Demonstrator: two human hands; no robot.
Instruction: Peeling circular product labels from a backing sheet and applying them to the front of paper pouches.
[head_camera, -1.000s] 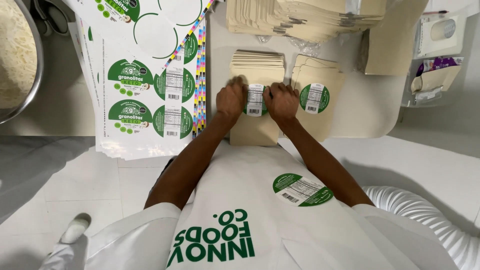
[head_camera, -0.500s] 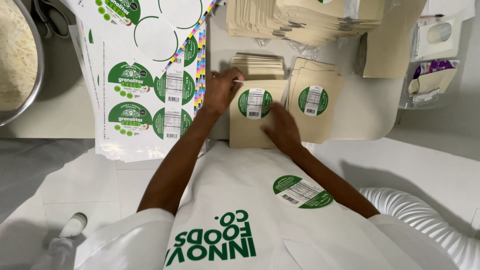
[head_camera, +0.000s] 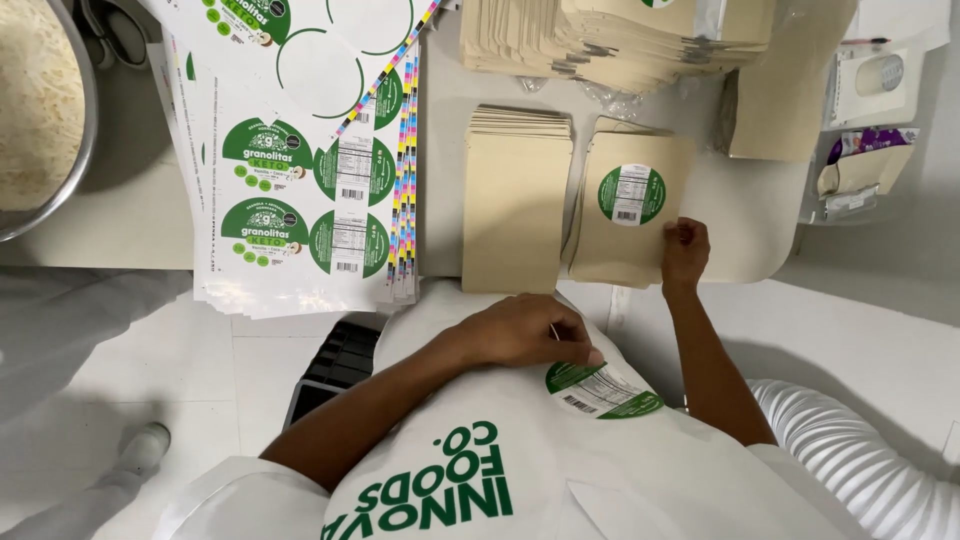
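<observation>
My left hand (head_camera: 520, 330) is drawn back against my white apron (head_camera: 470, 440). Its fingertips pinch the edge of a round green sticker (head_camera: 603, 390) stuck on the apron. My right hand (head_camera: 685, 252) is on the table, fingers curled at the right edge of a tan paper pouch (head_camera: 628, 235) that carries a round green label (head_camera: 631, 194) and tops a small pile. Left of that pile stands a stack of plain tan pouches (head_camera: 516, 205) with no label on top.
Sheets of round green stickers (head_camera: 300, 190) lie at the left. A metal bowl of pale grains (head_camera: 40, 110) sits at the far left. More pouches (head_camera: 620, 40) are heaped at the back. A white ribbed hose (head_camera: 860, 450) and a black crate (head_camera: 335, 370) are near my body.
Both hands were pressing a label onto the top pouch of the left stack. That labelled pouch now lies on the right pile, and my left hand has pulled back to the sticker on my apron.
</observation>
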